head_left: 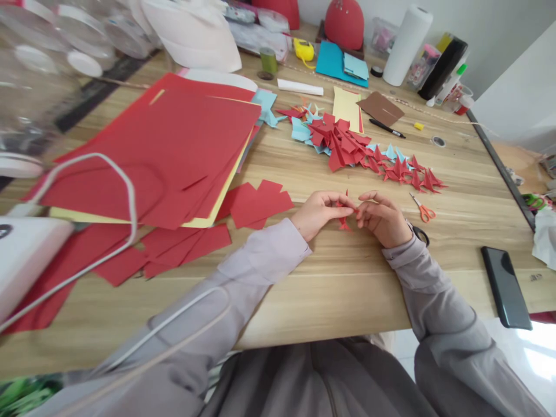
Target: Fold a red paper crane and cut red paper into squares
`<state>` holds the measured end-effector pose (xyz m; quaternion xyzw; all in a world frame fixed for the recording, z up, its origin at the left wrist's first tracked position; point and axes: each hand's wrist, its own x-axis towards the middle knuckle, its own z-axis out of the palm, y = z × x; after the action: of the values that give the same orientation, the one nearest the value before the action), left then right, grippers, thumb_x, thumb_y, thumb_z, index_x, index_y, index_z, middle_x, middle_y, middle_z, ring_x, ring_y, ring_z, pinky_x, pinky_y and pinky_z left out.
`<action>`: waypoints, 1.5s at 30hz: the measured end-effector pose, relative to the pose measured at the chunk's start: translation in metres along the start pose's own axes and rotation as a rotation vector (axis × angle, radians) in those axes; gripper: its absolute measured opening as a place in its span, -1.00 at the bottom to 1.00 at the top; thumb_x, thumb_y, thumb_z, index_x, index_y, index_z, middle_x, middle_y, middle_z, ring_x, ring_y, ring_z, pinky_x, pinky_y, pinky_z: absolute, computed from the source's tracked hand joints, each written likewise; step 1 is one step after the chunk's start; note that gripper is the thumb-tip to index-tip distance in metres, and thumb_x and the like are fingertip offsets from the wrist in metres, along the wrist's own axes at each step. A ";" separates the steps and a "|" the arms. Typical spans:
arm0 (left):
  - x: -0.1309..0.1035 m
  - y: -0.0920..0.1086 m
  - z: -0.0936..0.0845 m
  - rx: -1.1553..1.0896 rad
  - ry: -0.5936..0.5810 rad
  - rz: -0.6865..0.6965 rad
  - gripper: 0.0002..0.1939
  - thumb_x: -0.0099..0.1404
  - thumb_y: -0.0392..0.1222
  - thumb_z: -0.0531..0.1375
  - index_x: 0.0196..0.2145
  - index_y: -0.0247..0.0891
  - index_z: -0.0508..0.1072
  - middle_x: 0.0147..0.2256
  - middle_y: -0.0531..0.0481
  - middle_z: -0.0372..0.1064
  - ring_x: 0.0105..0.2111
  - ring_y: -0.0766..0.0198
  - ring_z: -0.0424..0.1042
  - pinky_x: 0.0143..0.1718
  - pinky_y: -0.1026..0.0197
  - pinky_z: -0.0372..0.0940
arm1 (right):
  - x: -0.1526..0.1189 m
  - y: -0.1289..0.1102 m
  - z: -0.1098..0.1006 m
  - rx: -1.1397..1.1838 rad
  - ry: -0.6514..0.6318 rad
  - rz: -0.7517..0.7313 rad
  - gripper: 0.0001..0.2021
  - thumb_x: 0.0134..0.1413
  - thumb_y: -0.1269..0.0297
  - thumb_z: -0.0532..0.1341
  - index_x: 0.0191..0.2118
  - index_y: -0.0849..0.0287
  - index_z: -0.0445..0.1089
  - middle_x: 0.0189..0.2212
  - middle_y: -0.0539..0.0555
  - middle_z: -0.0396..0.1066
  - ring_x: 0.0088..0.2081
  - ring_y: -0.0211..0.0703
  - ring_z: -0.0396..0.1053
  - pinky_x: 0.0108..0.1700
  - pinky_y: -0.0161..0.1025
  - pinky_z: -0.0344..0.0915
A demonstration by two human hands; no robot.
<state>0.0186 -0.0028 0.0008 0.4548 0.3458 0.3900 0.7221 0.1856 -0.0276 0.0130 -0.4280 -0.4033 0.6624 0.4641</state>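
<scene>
A small folded red paper piece (344, 222) is pinched between the thumb and fingers of my left hand (322, 213), low over the wooden table. From the right, my right hand (382, 218) touches the tip of the same piece, its thumb and forefinger closed on it and the other fingers curled. Beyond my hands lies a pile of folded red and light blue paper (341, 142), with pointed red folded shapes (402, 169) trailing off to its right. Flat red paper pieces (260, 204) lie left of my left hand.
Large red sheets (165, 145) are stacked at the left, near a white device (30, 255) with a cable. Orange-handled scissors (423, 209) lie beyond my right hand. A phone (506, 286) is near the table's right front edge. A black pen (387, 128) lies farther back.
</scene>
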 end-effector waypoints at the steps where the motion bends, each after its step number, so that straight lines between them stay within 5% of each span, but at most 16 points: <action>1: 0.000 0.000 -0.001 -0.051 0.013 -0.015 -0.84 -0.12 -0.27 0.35 -0.49 -0.33 0.52 -0.55 0.04 0.36 -0.56 0.42 0.29 -0.47 0.30 0.22 | 0.000 0.000 0.000 0.007 0.005 0.009 -0.78 -0.23 0.31 0.31 -0.36 0.18 0.33 -0.60 -0.05 0.44 -0.60 -0.30 0.36 -0.52 -0.34 0.29; 6: 0.001 0.002 -0.001 -0.172 0.040 -0.043 -0.84 -0.15 -0.32 0.36 -0.51 -0.35 0.50 -0.58 0.06 0.35 -0.62 0.46 0.26 -0.53 0.32 0.21 | 0.000 0.003 0.004 0.000 0.001 0.056 -0.80 -0.21 0.23 0.36 -0.49 0.23 0.39 -0.62 -0.01 0.44 -0.62 -0.31 0.36 -0.54 -0.36 0.29; 39: 0.000 -0.002 0.002 -0.111 0.080 0.027 -0.80 -0.17 -0.25 0.40 -0.51 -0.33 0.51 -0.56 0.07 0.39 -0.58 0.46 0.30 -0.49 0.33 0.22 | -0.002 0.009 0.004 -0.142 0.043 -0.091 -0.68 -0.20 0.03 0.38 -0.47 0.21 0.41 -0.64 -0.03 0.42 -0.65 -0.29 0.34 -0.56 -0.31 0.31; 45: 0.000 -0.001 0.003 -0.134 0.110 0.027 -0.79 -0.16 -0.26 0.39 -0.51 -0.33 0.51 -0.54 0.06 0.40 -0.57 0.44 0.33 -0.48 0.32 0.24 | -0.004 0.007 0.009 -0.303 0.106 -0.235 -0.65 -0.18 0.00 0.37 -0.41 0.18 0.37 -0.60 -0.03 0.41 -0.57 -0.27 0.36 -0.45 -0.26 0.35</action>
<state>0.0215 -0.0046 0.0006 0.3880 0.3518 0.4463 0.7256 0.1765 -0.0339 0.0101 -0.4771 -0.5207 0.5118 0.4892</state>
